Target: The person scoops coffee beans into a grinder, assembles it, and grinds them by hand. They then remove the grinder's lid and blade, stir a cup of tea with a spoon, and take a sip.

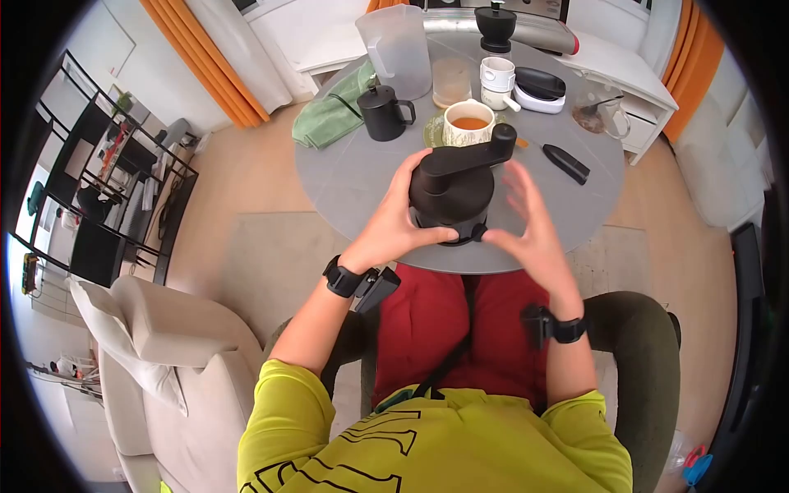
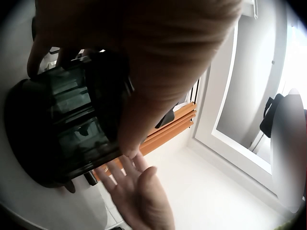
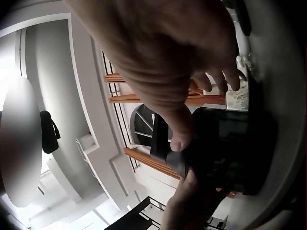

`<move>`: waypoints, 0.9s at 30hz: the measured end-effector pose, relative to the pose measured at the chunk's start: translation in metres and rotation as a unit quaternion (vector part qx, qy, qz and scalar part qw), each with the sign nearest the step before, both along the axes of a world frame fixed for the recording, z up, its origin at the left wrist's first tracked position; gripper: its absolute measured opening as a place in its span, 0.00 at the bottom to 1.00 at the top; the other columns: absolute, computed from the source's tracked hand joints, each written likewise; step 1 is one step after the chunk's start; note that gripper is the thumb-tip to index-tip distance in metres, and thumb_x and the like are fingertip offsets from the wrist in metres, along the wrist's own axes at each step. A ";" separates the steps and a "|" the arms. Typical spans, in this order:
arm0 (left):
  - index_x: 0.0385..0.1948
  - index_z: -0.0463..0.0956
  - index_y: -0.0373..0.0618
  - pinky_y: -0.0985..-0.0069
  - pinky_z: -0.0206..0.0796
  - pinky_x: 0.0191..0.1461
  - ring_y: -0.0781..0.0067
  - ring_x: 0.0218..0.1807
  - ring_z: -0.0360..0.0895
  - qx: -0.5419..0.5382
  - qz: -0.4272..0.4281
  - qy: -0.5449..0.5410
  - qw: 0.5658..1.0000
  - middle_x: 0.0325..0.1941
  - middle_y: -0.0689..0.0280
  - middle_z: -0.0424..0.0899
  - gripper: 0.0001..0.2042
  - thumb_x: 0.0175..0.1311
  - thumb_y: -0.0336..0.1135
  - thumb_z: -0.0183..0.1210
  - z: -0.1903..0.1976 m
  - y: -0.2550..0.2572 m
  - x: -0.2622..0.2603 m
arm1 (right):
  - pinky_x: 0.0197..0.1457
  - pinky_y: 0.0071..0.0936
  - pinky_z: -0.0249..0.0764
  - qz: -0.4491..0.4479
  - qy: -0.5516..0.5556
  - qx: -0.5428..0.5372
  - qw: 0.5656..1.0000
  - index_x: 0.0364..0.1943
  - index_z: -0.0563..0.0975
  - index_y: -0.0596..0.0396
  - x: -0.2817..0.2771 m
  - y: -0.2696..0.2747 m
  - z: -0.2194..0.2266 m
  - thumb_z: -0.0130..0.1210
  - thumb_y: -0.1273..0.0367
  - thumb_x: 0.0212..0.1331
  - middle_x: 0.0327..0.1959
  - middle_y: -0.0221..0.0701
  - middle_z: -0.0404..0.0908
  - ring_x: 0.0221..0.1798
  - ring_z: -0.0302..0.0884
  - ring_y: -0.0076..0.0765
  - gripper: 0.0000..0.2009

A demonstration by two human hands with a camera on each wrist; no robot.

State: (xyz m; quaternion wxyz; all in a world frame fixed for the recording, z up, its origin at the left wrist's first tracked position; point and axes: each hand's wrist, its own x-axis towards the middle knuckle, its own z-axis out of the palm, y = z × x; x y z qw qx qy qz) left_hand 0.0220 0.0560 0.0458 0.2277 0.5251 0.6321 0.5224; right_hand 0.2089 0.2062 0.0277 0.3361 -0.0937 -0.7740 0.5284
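A black grinder-like device (image 1: 452,193) with a crank handle on top stands at the table's near edge. My left hand (image 1: 394,218) grips its left side, thumb across the front; in the left wrist view the fingers wrap round the dark body (image 2: 81,120) with clear windows. My right hand (image 1: 530,230) is at its right side, fingers spread and raised off it, thumb close to the lower front. In the right wrist view the right hand (image 3: 192,62) has loosely bent fingers, its thumb against or very near the device (image 3: 220,148).
Behind the device stand a cup of tea (image 1: 469,123), a black pitcher (image 1: 383,113), a green cloth (image 1: 329,122), a clear jug (image 1: 400,53), stacked white cups (image 1: 496,76) and a second black grinder (image 1: 496,29). A black oblong object (image 1: 565,163) and a glass mug (image 1: 593,115) lie rightward.
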 end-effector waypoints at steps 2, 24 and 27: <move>0.74 0.46 0.48 0.64 0.55 0.75 0.65 0.73 0.60 -0.007 -0.013 -0.007 1.000 0.74 0.61 0.58 0.51 0.49 0.29 0.74 0.007 -0.002 0.003 | 0.75 0.42 0.57 -0.005 -0.026 0.016 1.000 0.74 0.51 0.56 -0.005 -0.006 -0.012 0.72 0.68 0.47 0.74 0.44 0.55 0.76 0.55 0.46 0.50; 0.60 0.72 0.38 0.66 0.53 0.74 0.62 0.73 0.63 0.001 0.175 -0.005 0.985 0.66 0.57 0.75 0.23 0.63 0.29 0.62 0.040 -0.004 0.039 | 0.68 0.45 0.64 -0.045 -0.022 0.020 0.999 0.69 0.55 0.62 -0.035 -0.018 -0.018 0.77 0.66 0.35 0.66 0.52 0.63 0.67 0.64 0.60 0.53; 0.59 0.73 0.38 0.65 0.51 0.75 0.62 0.75 0.61 0.009 0.179 -0.026 0.983 0.66 0.59 0.75 0.22 0.63 0.28 0.62 0.038 -0.003 0.041 | 0.67 0.45 0.64 -0.041 -0.030 0.020 0.999 0.69 0.55 0.62 -0.035 -0.017 -0.020 0.77 0.66 0.34 0.66 0.52 0.63 0.66 0.64 0.60 0.53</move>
